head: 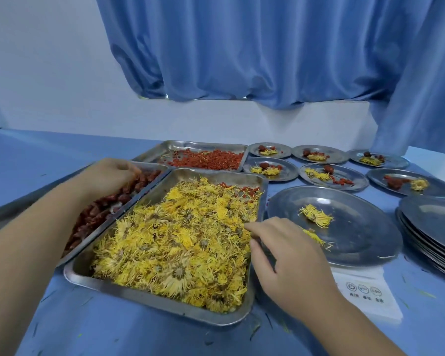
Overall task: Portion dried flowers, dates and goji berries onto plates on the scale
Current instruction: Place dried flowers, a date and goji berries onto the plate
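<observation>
Flower tray (149, 303) lies on the tabletop (139, 339), its long axis running away from the person and its far end angled right. Right hand (289, 258) is at the tray's right rim, fingers loose, index tip touching flowers (180, 242). Left hand (108, 176) curls down onto dates (98, 214); whether it grips any cannot be told. Plate (365, 242) on scale (365, 295) holds two blooms.

Back wall (36, 60): plain white, unmarked. Blue curtain (242, 47) hangs in heavy folds across the upper centre and right, with its hem bunched partway down the wall. Its right end falls to table level. Table (62, 317): blue surface, flecked with small plant scraps. Light is soft and even, with a bluish cast.
</observation>
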`<state>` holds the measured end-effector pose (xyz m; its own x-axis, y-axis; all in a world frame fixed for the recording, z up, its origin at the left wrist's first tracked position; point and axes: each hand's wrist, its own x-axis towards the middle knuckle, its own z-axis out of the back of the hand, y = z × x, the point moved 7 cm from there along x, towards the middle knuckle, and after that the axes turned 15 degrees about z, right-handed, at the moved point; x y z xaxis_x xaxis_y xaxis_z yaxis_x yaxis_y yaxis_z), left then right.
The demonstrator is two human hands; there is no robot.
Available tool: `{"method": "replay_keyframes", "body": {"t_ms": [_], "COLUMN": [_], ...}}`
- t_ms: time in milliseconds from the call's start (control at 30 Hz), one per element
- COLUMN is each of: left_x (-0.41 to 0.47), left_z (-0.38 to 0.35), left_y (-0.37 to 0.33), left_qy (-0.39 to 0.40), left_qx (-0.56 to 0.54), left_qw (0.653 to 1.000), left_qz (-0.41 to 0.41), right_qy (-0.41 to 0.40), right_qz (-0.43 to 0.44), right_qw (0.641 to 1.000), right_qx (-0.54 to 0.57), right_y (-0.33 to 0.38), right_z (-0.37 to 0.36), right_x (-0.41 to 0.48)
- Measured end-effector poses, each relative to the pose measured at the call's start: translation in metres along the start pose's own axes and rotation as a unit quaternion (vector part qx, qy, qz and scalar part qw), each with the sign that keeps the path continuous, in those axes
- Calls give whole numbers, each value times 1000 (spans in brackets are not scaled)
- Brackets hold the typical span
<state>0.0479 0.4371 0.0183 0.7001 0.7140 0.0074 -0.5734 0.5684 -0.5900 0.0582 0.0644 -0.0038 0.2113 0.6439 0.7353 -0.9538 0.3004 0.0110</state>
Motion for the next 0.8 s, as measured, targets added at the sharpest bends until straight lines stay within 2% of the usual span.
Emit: {"method": "replay_keyframes", "body": {"t_ms": [133, 300, 533, 667, 800], "left_x": [19, 31, 35, 24, 5], "left_z": [-27, -38, -32, -17, -9], "left_y": [17, 38, 39, 30, 6], "left_qy": [-2, 21, -2, -54, -79], "left_qx": [154, 225, 173, 111, 59], "left_qw": [988, 973, 984, 992, 994], "left_qz": [3, 46, 31, -1, -43], "right_qy": [-1, -8, -12, -20, -54], "right_qz": [-1, -2, 10, 8, -44], "right_qw": [1000, 1000, 1000, 1000, 996], "right_qx": [12, 16, 10, 21, 62], "right_y": [-2, -5, -5, -6, -17], "right_z": [-2, -1, -1, 0, 7], "right_x": [-2, -1, 0, 0, -4]}}
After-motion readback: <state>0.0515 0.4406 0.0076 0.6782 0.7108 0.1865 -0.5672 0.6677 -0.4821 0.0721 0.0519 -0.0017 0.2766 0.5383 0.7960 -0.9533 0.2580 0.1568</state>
